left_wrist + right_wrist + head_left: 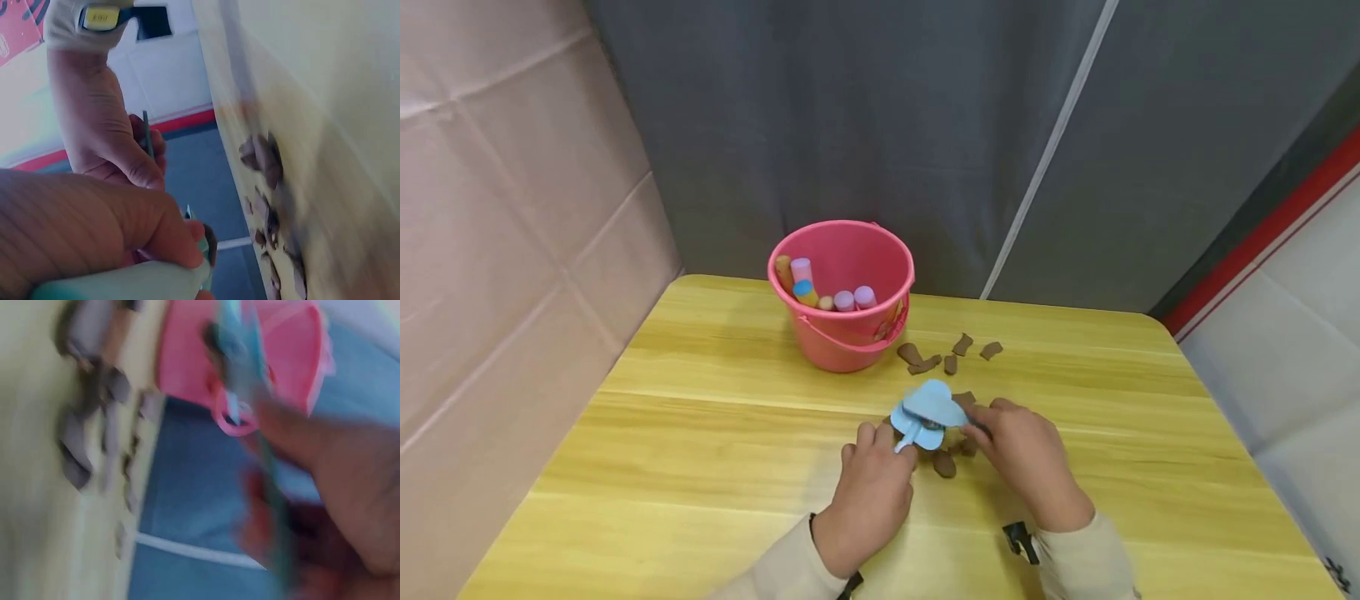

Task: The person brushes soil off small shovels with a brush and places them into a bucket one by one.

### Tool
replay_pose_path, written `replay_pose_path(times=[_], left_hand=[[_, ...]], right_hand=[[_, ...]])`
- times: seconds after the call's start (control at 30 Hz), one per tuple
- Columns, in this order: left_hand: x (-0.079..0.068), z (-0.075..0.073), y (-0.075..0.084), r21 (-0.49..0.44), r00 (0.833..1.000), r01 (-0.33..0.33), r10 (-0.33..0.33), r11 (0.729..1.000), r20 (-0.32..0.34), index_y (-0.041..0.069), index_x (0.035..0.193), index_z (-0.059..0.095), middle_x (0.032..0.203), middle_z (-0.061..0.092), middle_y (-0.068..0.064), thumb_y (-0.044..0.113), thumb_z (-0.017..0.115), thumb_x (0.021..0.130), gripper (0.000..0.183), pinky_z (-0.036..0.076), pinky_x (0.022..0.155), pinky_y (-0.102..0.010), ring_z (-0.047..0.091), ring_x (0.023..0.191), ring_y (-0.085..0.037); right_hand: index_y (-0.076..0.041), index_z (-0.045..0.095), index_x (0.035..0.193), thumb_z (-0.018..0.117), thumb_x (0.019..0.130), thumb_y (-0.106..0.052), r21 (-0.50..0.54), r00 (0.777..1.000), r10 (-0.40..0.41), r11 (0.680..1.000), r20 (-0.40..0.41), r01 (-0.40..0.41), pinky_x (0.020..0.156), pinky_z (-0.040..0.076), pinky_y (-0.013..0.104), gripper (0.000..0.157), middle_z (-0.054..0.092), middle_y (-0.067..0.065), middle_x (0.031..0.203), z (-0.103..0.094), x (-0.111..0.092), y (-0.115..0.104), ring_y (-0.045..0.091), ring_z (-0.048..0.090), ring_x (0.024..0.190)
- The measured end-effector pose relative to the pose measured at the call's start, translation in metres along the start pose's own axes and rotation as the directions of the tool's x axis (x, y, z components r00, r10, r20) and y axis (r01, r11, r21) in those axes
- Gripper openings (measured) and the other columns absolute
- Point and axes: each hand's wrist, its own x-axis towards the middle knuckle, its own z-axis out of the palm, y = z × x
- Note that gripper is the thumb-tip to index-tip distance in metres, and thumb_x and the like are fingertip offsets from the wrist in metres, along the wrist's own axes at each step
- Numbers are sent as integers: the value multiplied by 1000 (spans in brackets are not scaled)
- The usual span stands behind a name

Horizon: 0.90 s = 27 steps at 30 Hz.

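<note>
My left hand (874,479) grips the handle of a light-blue, flower-shaped tool (933,439); in the left wrist view its pale handle (125,282) runs beneath the thumb. My right hand (1030,454) pinches the thin handle of a light-blue toy shovel (934,404). The shovel's spade-like blade lies over the flower-shaped part, with something small and dark partly visible between them. Torn brown clay-like pieces (944,464) are scattered under and around both tools, and show as brown lumps (267,159) in the left wrist view. Blur obscures the right wrist view.
A pink bucket (842,354) holding several colourful tubes (806,292) stands at the table's back edge. Right of it lie more brown pieces (962,344) on the wooden table (700,433). A grey curtain (865,108) hangs behind.
</note>
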Motion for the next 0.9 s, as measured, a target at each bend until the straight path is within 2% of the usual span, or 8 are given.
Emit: replay_pose_path(times=[0.13, 0.3, 0.37, 0.5, 0.63, 0.73, 0.83, 0.9], left_hand=[[0, 1, -3, -15, 1000, 22, -22, 1000, -3, 17, 75, 64, 87, 52, -5, 7, 77, 70, 17, 28, 57, -34, 39, 80, -24], [1, 0, -2, -25, 1000, 26, -26, 999, 0, 17, 76, 66, 86, 53, -4, 6, 76, 70, 16, 31, 59, -35, 41, 81, -25], [0, 0, 1, -12, 1000, 18, -18, 1000, 0, 16, 76, 65, 86, 53, -5, 7, 77, 69, 17, 32, 59, -35, 41, 81, -25], [0, 1, 1, 31, 1000, 7, -6, 1000, -23, 16, 75, 63, 83, 51, -6, 9, 79, 68, 19, 31, 57, -34, 42, 80, -26], [2, -2, -5, 10, 999, 24, -23, 1000, -39, 16, 75, 65, 82, 51, -5, 6, 77, 68, 17, 31, 55, -34, 42, 80, -26], [2, -4, -8, -9, 998, 39, -40, 999, -40, 17, 76, 68, 84, 53, -4, 5, 75, 69, 16, 31, 55, -35, 43, 80, -26], [3, -4, -7, -2, 998, 47, -47, 999, -37, 17, 76, 68, 84, 53, -4, 6, 76, 68, 16, 33, 56, -35, 42, 80, -26], [1, -3, -4, 12, 999, 40, -39, 999, -25, 16, 75, 66, 83, 53, -5, 7, 78, 68, 16, 33, 56, -35, 42, 80, -26]], right_hand=[[-12, 76, 112, 76, 87, -23, 19, 997, 54, 998, -55, -53, 45, 35, 30, 28, 56, -1, 71, -1, 0, 3, 11, 40, 51], [-16, 77, 109, 77, 86, -22, 96, 988, 38, 994, 147, -53, 52, 36, 28, 24, 54, -11, 73, -12, -4, 15, 7, 41, 58], [-16, 77, 109, 77, 85, -23, 104, 983, 11, 994, 186, -30, 53, 37, 27, 25, 54, -14, 74, -13, -5, 15, 6, 41, 59], [-17, 77, 108, 78, 85, -24, 42, 995, -21, 999, 97, 17, 51, 38, 27, 25, 53, -10, 71, -6, -1, 7, 6, 41, 56], [-15, 76, 112, 76, 87, -25, -6, 999, 30, 1000, -26, -30, 45, 35, 30, 27, 55, -3, 71, -2, 3, 2, 10, 40, 52], [-15, 76, 112, 77, 86, -24, 20, 998, 59, 998, 12, -59, 47, 35, 30, 28, 54, -5, 71, -7, 2, 2, 9, 40, 53], [-18, 77, 110, 78, 84, -24, 37, 994, 14, 999, 109, -18, 51, 36, 29, 27, 51, -10, 72, -9, 2, 1, 8, 41, 57], [-17, 77, 110, 78, 85, -24, 31, 992, -25, 999, 122, 21, 51, 38, 29, 26, 52, -9, 72, -8, 3, -1, 8, 42, 57]])
